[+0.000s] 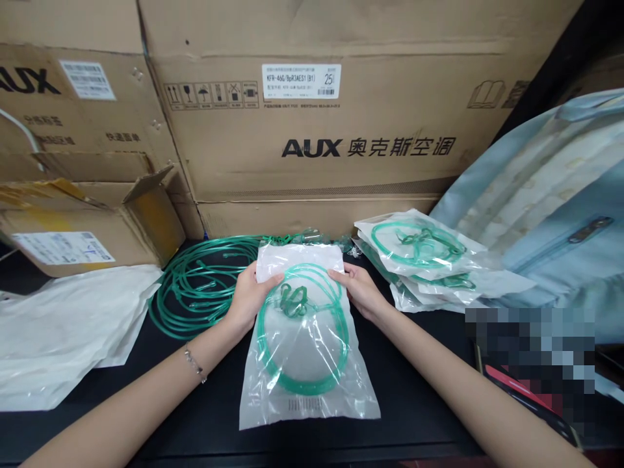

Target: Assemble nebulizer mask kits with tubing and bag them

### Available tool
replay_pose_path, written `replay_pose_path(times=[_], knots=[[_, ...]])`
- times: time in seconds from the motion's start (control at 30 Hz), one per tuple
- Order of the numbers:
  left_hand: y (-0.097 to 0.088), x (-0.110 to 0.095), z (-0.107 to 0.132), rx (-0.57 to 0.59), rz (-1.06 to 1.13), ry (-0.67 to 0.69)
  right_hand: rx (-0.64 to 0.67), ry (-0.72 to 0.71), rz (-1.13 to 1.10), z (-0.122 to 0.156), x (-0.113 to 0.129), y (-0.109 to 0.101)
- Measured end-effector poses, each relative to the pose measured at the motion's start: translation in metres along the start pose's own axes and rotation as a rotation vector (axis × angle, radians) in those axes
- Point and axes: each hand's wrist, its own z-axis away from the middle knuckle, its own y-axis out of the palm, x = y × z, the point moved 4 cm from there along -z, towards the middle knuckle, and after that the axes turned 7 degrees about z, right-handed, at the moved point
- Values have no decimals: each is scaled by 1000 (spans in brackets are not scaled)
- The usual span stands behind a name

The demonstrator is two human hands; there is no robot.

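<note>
Between my two hands is a clear-fronted plastic pouch (302,348) with white backing. Inside it lies a coil of green tubing (312,383) with a bunched green piece (294,300) near the top. My left hand (251,292) grips the pouch's upper left edge, thumb on the front. At the upper right edge my right hand (361,286) pinches it the same way, its other fingers behind. Loose coils of green tubing (195,286) lie on the black table, left of my left hand. Right of my right hand is a stack of similar filled pouches (419,253).
Flat white pouches (73,331) lie at the left, before an opened cardboard box (97,221). Large cartons (312,182) stand along the back. A light blue bag (541,214) leans at the right, with a pixelated area and a dark-edged red object (517,383) below it.
</note>
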Motion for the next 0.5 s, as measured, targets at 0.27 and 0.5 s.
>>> replay_pose_path(times=[0.27, 0.5], knots=[[-2, -24, 25, 238, -873, 564, -173, -186, 438, 4, 9, -22], [-22, -9, 75, 884, -1291, 500, 382, -595, 1100, 76, 17, -14]])
